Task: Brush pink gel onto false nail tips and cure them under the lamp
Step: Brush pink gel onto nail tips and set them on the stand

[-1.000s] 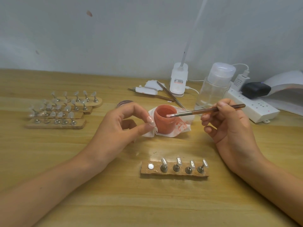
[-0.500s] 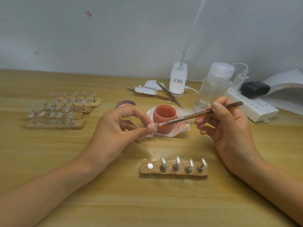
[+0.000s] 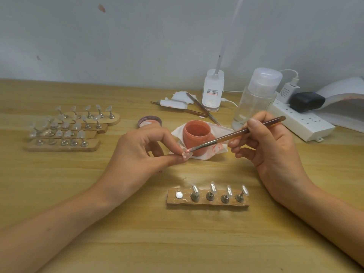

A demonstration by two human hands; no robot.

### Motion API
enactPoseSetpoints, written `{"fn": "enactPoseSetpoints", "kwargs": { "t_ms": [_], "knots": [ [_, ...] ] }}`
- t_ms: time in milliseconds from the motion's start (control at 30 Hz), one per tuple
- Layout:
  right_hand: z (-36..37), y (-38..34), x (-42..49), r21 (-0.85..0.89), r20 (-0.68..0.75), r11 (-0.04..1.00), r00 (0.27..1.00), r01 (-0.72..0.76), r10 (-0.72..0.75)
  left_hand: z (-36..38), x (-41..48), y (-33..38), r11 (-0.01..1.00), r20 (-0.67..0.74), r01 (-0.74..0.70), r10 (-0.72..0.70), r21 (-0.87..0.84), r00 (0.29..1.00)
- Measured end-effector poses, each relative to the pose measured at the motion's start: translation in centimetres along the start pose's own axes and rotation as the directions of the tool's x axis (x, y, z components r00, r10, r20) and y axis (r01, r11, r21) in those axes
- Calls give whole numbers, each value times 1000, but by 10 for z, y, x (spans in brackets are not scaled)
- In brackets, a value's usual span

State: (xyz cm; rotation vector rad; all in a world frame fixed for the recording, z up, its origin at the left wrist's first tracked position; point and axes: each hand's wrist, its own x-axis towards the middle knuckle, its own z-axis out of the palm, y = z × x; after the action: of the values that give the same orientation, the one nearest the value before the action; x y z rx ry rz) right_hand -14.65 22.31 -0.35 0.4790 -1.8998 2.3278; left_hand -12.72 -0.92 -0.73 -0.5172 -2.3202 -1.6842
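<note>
My left hand (image 3: 141, 152) pinches a clear false nail tip (image 3: 187, 155) between thumb and forefinger, just in front of the open pink gel jar (image 3: 196, 136). My right hand (image 3: 269, 148) holds a thin brush (image 3: 236, 133) like a pen, and its pink-loaded bristles touch the held tip. The jar stands on a stained white tissue (image 3: 220, 148). Near me lies a wooden holder strip (image 3: 206, 201) with several tips on metal stands and one bare magnet at its left end. The white curing lamp (image 3: 342, 101) sits at the far right edge.
Several wooden strips of clear tips (image 3: 65, 129) lie at the left. The jar lid (image 3: 149, 121) rests behind my left hand. A clear pump bottle (image 3: 256, 101), a white desk-lamp base (image 3: 212, 91), spare tools (image 3: 199, 111) and a power strip (image 3: 303, 123) line the back.
The brush came down from over the jar's mouth to the nail tip. My left hand turned the tip toward the brush and both hands drew closer together.
</note>
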Motion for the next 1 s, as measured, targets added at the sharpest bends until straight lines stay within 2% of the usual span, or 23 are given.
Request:
{"fn": "enactPoseSetpoints", "kwargs": {
  "t_ms": [133,300,533,733,900,1000],
  "knots": [
    [0,0,-1,-19,1,1000,1000,0,0,0,0,0,1000,-1,5,-5,-1,1000],
    [-2,1,0,-15,-90,1000,996,-26,24,0,1,0,1000,-3,8,-8,-5,1000],
    [0,-1,0,-13,1,1000,1000,4,-4,-1,0,-1,1000,2,0,0,5,1000],
    [0,0,0,-25,-106,999,994,-21,19,-1,1,-1,1000,-4,14,-14,-4,1000],
    [2,-2,-1,-21,-20,1000,1000,20,-21,0,0,1,999,-1,23,-23,-26,1000],
    [2,-3,-1,-48,-56,999,998,0,-3,1,0,2,999,-9,35,-35,-39,999]
  ]
}}
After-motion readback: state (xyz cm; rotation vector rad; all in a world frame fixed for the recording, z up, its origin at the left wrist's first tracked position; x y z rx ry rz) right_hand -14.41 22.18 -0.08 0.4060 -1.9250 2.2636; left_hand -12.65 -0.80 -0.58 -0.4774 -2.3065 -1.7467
